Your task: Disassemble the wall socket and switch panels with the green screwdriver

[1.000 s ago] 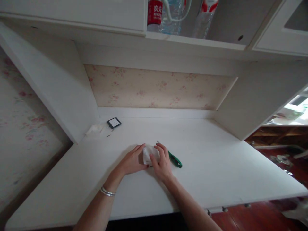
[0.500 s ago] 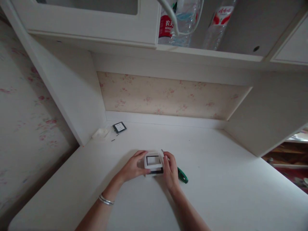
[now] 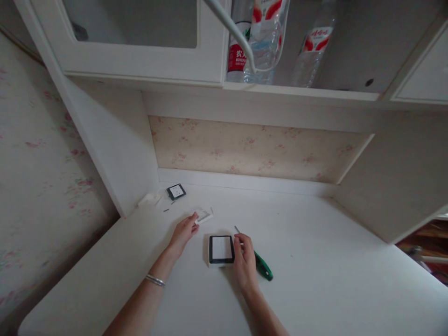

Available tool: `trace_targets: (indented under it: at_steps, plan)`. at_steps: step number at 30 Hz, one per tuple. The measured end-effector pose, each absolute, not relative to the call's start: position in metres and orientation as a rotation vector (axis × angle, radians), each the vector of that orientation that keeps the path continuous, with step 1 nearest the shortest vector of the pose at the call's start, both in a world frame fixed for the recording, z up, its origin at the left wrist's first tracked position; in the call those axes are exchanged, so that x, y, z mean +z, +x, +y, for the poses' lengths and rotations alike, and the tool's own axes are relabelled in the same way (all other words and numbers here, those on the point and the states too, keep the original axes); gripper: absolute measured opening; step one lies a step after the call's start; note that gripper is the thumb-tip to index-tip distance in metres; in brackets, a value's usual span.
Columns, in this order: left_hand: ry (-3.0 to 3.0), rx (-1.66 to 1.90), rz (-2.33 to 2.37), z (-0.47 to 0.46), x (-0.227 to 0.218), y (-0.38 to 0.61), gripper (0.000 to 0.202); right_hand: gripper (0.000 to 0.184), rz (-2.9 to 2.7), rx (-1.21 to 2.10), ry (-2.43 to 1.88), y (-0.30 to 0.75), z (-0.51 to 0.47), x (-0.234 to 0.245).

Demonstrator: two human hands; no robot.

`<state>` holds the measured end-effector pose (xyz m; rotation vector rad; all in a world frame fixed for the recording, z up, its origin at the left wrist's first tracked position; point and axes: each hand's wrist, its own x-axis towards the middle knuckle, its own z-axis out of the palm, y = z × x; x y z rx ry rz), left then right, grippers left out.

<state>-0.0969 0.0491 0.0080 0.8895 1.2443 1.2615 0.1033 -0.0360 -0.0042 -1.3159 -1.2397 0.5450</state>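
Note:
Held in my left hand (image 3: 183,234), between thumb and fingers, is a white plastic frame (image 3: 207,216), lifted off to the upper left. A square white panel with a black rim (image 3: 221,262) lies on the desk between my hands. My right hand (image 3: 245,261) is closed around a screwdriver (image 3: 263,266), its green handle sticking out at the right and its metal shaft pointing up and left. The fingers of that hand also rest by the panel's right edge; whether they press on it is hidden.
A black-edged socket plate (image 3: 176,191) lies at the back left of the white desk (image 3: 315,289). Beside it are white plastic pieces (image 3: 150,199) and small dark screws (image 3: 166,210). Plastic bottles (image 3: 312,53) stand on the shelf above, behind a hanging white cable (image 3: 241,39).
My left hand has taken the white frame off the panel and moved it up and left. The right hand stays by the panel with the screwdriver. The view has tilted slightly upward.

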Motion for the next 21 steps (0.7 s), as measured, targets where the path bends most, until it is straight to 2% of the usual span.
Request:
trace_targets:
  at_steps: [3, 10, 15, 21]
  plan:
    - [0.840, 1.242, 1.359, 0.077, 0.009, -0.099, 0.038, 0.027, -1.233, 0.572, -1.328, 0.104, -0.036, -0.003]
    - [0.702, 1.215, 1.436, 0.137, 0.001, -0.095, 0.018, 0.024, -1.226, 0.553, -1.308, 0.105, -0.039, 0.000]
    - [0.564, 1.247, 1.474, 0.169, -0.002, -0.091, 0.030, 0.023, -1.256, 0.629, -1.325, 0.104, -0.036, -0.003]
    - [0.464, 1.312, 1.499, 0.198, 0.002, -0.091, 0.032, 0.022, -1.278, 0.636, -1.336, 0.103, -0.039, -0.004]
